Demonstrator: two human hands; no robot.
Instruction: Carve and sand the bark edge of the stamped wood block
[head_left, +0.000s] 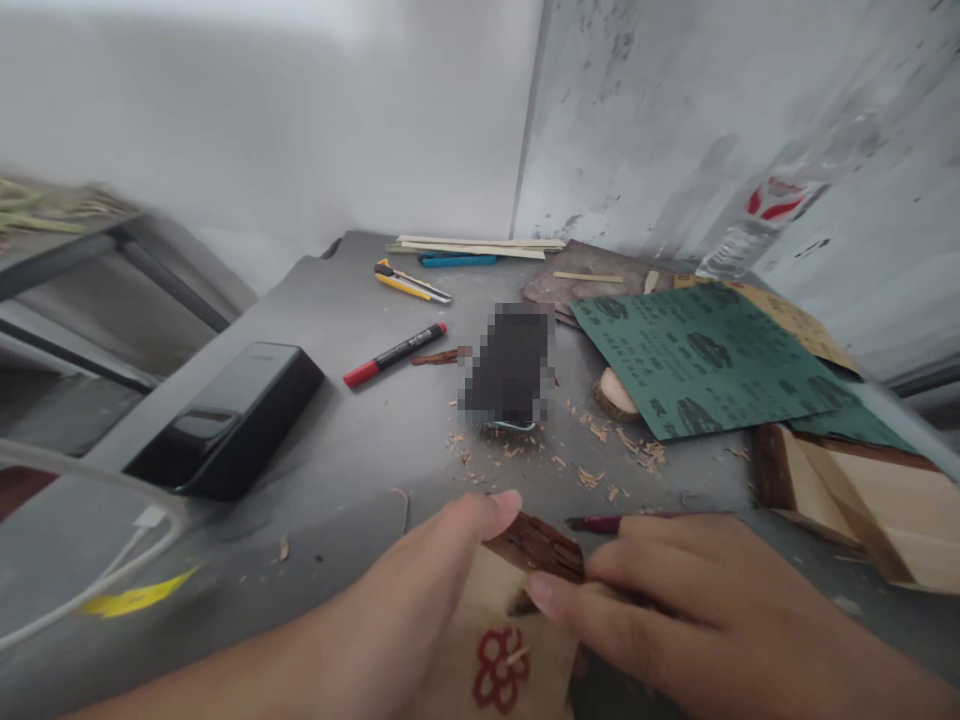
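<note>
My left hand (435,580) grips a flat piece of wood (502,650) from its left side, thumb on the bark edge at the top. A red flower shape (499,668) is drawn or carved on the pale face of the wood. My right hand (675,600) rests on the right side of the same piece, index finger pressed on its face. A dark red tool (600,522) sticks out from under my right hand, pointing left; how it is held is hidden. Wood shavings (592,470) lie on the grey table (360,430) just beyond.
A black power bank (232,415) with a white cable lies at the left. A red-capped marker (394,354), a yellow utility knife (411,282), a blurred-out phone (512,365), green sandpaper sheets (705,360), wood blocks (855,500) and a plastic bottle (772,215) surround the work spot.
</note>
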